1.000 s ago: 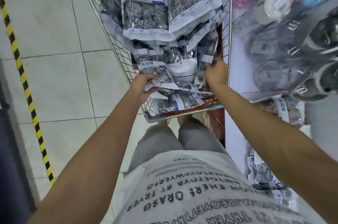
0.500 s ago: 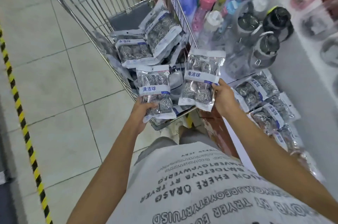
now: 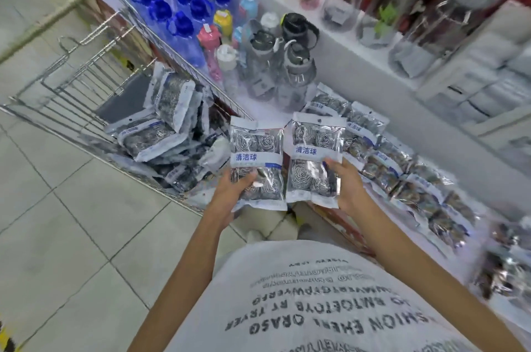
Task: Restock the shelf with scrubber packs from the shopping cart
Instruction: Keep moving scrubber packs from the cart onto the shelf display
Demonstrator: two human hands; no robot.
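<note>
Currently, I hold one scrubber pack in each of the hands, between the shopping cart (image 3: pixel 86 98) and the shelf (image 3: pixel 339 64). The left hand (image 3: pixel 230 199) grips the lower part of the left pack (image 3: pixel 256 159), with the thumb across its front. The right hand (image 3: pixel 349 188) grips the right pack (image 3: pixel 316 156) at its lower right edge, with fingertips curled over the front. Both packs stand upright, side by side and nearly touching, just short of the shelf edge.

Task progress, as I judge it:
- Done: a row of packs on the shelf (image 3: pixel 396 167) already lies along the lower level, running off to the right.
- In hand: two packs, lifted clear of the cart and not yet placed.
- Left: a pile of packs in the cart (image 3: pixel 161 133) fills its near end, so I estimate that many trips are outstanding.

Readable markings:
- Each held pack carries a white band with blue characters reading 清洁球.
- The smaller print under the characters is too fine to read.
- My shirt (image 3: pixel 316 308) shows dark block lettering, upside down from this view; I cannot read it with confidence.

Water bottles (image 3: pixel 178 1) with blue caps and other coloured bottles stand on the shelf behind the packs. Their labels are too blurred to read.
</note>
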